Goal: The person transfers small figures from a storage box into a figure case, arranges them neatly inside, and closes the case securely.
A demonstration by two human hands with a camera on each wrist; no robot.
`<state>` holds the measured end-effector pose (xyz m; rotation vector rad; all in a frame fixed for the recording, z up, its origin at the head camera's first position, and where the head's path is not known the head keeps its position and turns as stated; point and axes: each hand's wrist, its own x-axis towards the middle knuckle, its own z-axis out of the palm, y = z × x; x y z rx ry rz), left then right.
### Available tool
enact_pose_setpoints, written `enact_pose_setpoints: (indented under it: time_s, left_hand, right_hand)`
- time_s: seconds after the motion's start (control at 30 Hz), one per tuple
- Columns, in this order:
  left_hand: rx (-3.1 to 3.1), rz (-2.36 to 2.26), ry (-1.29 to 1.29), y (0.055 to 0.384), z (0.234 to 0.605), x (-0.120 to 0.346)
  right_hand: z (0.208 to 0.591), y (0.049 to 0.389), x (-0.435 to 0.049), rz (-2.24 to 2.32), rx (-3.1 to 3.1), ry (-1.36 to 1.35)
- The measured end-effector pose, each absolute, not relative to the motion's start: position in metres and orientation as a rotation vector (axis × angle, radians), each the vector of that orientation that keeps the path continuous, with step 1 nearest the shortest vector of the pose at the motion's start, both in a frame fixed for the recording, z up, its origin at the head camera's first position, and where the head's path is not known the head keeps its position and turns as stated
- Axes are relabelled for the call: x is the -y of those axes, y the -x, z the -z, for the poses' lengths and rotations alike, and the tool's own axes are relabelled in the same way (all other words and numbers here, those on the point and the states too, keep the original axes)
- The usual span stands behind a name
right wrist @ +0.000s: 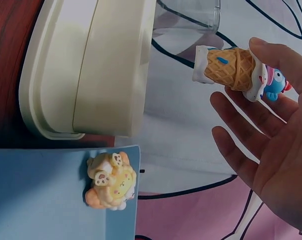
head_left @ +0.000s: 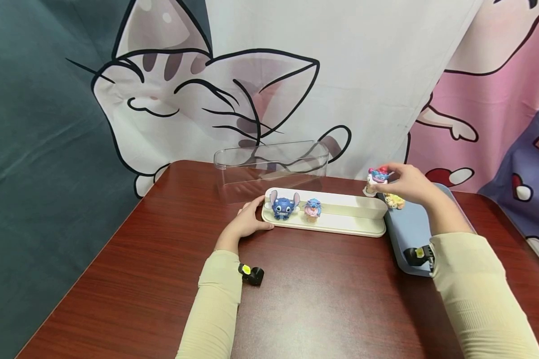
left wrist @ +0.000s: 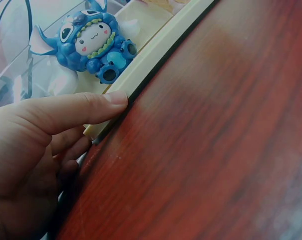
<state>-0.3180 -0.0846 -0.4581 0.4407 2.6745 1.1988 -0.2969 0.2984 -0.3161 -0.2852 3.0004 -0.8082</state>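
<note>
My left hand (head_left: 247,223) grips the left end of a cream two-step display base (head_left: 341,224), its thumb on the front edge in the left wrist view. On the lower step sits a blue big-eared figurine (head_left: 283,207), with a white face showing inside its hood up close. To its right stands a small blue-and-pink figurine (head_left: 313,209). My right hand (head_left: 408,184) pinches an ice-cream-cone figurine (right wrist: 230,67) with a blue and red top, held in the air beyond the base's right end. Its waffle cone points away from the palm.
A blue-grey tray (head_left: 408,234) lies right of the base, partly under my right forearm. In its far left corner rests a yellow figurine (right wrist: 113,180). Behind the base stands a clear plastic cover (head_left: 274,172). A printed cat curtain (head_left: 161,94) hangs behind the table.
</note>
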Motion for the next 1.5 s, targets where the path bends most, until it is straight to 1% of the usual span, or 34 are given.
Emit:
enact_pose_setpoints:
  time_s: [0.7, 1.5]
  left_hand:
    - [-2.663, -1.205, -0.411, 0.318, 0.458, 0.085]
    - [-2.660, -1.194, -0.399, 0.319, 0.458, 0.084]
  right_hand:
    - [0.318, 0.291, -0.277, 0.887, -2.979, 0.334]
    - [0.342, 0.284, -0.257, 1.133, -2.934, 0.421]
